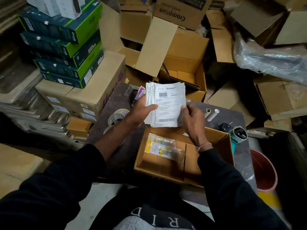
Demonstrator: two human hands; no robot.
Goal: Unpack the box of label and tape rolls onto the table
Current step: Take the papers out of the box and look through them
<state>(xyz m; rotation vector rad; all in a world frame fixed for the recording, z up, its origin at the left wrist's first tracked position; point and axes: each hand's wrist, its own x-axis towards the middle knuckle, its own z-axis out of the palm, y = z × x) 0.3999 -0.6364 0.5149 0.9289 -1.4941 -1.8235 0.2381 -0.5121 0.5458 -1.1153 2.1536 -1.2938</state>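
A stack of white shipping labels (167, 103) with barcodes is held above the far edge of an open cardboard box (222, 146). My left hand (141, 113) grips the stack's left side, thumb on top. My right hand (192, 118) pinches its lower right corner. Inside the box lie clear plastic packets (164, 146) with yellow and red print. Clear tape rolls (117, 117) sit on the dark table (119, 153) left of my left wrist. A colourful packet (140, 94) pokes out behind the labels.
Two white cardboard cores (211, 113) lie on the table to the right, near a tape dispenser (238, 134). Green and dark product boxes (66, 47) are stacked at the left on a carton. Open cartons (184, 67) crowd the back. A reddish bucket (264, 173) stands at the right.
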